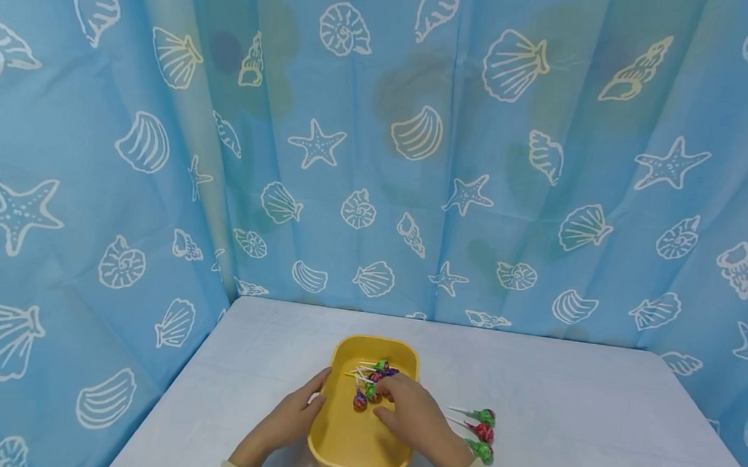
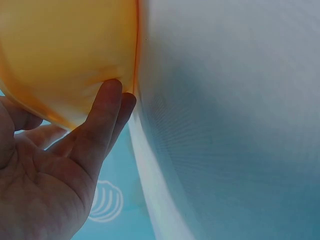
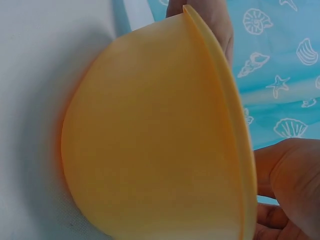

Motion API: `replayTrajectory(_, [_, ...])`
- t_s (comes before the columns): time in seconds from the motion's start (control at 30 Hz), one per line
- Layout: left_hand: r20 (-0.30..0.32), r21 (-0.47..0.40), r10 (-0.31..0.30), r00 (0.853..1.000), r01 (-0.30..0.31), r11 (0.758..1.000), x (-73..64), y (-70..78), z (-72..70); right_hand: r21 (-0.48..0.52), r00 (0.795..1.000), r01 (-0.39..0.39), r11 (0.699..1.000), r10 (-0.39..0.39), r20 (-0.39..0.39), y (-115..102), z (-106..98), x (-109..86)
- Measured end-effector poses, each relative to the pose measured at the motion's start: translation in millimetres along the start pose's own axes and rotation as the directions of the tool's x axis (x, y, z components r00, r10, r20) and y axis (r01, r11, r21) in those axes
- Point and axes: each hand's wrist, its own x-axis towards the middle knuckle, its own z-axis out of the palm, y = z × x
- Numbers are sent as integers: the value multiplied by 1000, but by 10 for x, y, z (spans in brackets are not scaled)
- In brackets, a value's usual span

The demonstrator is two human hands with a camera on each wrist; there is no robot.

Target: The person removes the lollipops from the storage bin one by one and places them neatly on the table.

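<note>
A yellow plastic tray (image 1: 360, 452) with a raised rim stands on the table; several wrapped lollipops (image 1: 359, 401) lie bunched in its far half, their white sticks pointing mostly left. Outside the tray's left wall is my left hand (image 1: 290, 417). Its fairly straight fingers (image 2: 102, 112) touch the outer wall in the left wrist view. My right hand (image 1: 415, 416) reaches over the right rim, fingertips at the lollipops and thumb apart from the index finger. Its fingertips are partly hidden. In the right wrist view the tray wall (image 3: 155, 130) covers the lollipops.
To the right of the tray, three more lollipops lie in a column on the white table: a green one (image 1: 483, 416), a red one (image 1: 482, 432) and another green one (image 1: 482, 451). A blue shell-print curtain (image 1: 366, 167) hangs along the table's back and left sides.
</note>
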Motion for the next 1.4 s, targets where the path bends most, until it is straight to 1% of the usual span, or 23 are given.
replayTrajectory(0.13, [-1, -3, 5, 1000, -5, 1000, -6, -9, 1, -10, 1000, -7, 1000, 8, 12, -6, 32, 44])
replayTrajectory(0.4, [3, 0, 31, 1000, -31, 1000, -10, -19, -16, -34, 1000, 23, 999, -22, 20, -53, 109, 147])
replayTrajectory(0.63, [8, -10, 35, 999, -35, 999, -8, -25, -23, -47, 997, 7, 999, -3, 72, -63, 210, 275])
replayTrajectory(0.83, [9, -1, 45, 999, -45, 999, -12, -40, -24, -60, 995, 2, 998, 4, 100, -87, 253, 334])
replayTrajectory(0.97, [10, -5, 56, 998, -56, 998, -13, -35, -30, -80, 995, 25, 996, -17, 98, -84, 285, 360])
replayTrajectory(1.17, [24, -12, 48, 999, -48, 999, -30, -25, -33, -95, 993, 76, 993, -68, 92, -47, 347, 367])
replayTrajectory(1.4, [24, -6, 54, 998, -54, 999, -15, -28, -44, -125, 992, 90, 988, -78, 100, -58, 355, 377])
